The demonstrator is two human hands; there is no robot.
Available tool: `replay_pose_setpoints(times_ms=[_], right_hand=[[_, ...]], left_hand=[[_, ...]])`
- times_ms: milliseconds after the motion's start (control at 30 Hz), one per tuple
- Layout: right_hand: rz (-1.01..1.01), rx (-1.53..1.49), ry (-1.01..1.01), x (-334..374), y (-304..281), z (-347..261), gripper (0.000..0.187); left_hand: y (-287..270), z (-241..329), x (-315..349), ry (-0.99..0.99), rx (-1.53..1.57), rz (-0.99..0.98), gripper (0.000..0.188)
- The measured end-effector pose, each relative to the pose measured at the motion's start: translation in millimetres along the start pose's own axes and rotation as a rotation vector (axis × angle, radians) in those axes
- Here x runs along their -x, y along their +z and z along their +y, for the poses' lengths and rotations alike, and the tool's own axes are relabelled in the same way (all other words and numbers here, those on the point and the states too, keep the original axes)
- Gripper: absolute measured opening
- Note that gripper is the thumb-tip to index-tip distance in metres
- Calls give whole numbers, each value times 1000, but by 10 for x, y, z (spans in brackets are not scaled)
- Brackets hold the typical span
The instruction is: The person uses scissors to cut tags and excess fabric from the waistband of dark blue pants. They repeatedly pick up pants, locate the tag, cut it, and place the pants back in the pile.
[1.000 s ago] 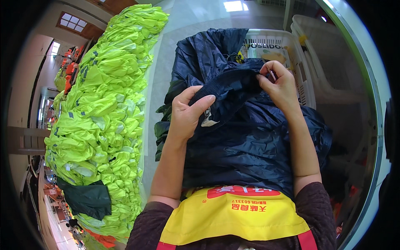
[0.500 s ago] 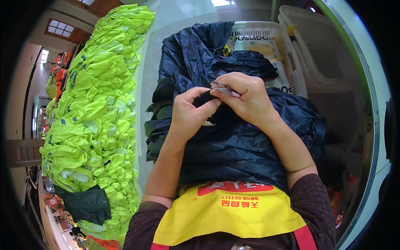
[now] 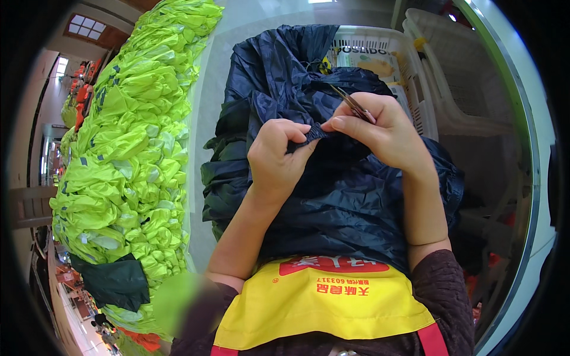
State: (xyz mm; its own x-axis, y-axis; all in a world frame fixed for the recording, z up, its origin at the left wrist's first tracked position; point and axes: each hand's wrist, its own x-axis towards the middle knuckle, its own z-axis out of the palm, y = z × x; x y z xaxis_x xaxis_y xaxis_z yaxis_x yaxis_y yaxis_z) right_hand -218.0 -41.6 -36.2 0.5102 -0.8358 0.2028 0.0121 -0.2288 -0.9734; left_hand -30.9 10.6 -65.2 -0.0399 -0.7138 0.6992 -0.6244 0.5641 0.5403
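Observation:
A dark navy garment (image 3: 332,196) lies bunched on the table in front of me. My left hand (image 3: 278,155) pinches a gathered elastic edge of it. My right hand (image 3: 380,127) holds the same edge from the other side and also grips small metal snips (image 3: 351,102), their tips pointing up and left. The two hands almost touch over the fabric. A yellow apron (image 3: 323,308) covers my lap below.
A long heap of neon yellow-green garments (image 3: 127,148) runs along the left, with a dark green piece (image 3: 116,282) at its near end. White plastic baskets (image 3: 415,89) stand at the back right. More navy fabric (image 3: 228,178) is stacked left of my hands.
My hands came together from apart, and now both pinch one gathered edge of the navy garment. The snips now show in my right hand.

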Motion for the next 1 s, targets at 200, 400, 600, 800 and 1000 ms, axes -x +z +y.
replay_pose_setpoints(times_ms=[200, 400, 600, 800, 1000], right_hand=[[-190, 60, -83, 24, -88, -11, 20], [-203, 164, -220, -15, 59, 139, 27], [-161, -189, 60, -52, 135, 144, 15], [70, -149, 166, -122, 130, 282, 19], [194, -54, 123, -104, 17, 288, 30]], left_hand=[[-84, -96, 8, 292, -34, -37, 36], [-68, -69, 24, 251, 3, -31, 39], [-76, -96, 45, 238, -29, -36, 40], [-55, -141, 76, 265, -17, -35, 42], [-70, -129, 53, 244, -56, -21, 38]])
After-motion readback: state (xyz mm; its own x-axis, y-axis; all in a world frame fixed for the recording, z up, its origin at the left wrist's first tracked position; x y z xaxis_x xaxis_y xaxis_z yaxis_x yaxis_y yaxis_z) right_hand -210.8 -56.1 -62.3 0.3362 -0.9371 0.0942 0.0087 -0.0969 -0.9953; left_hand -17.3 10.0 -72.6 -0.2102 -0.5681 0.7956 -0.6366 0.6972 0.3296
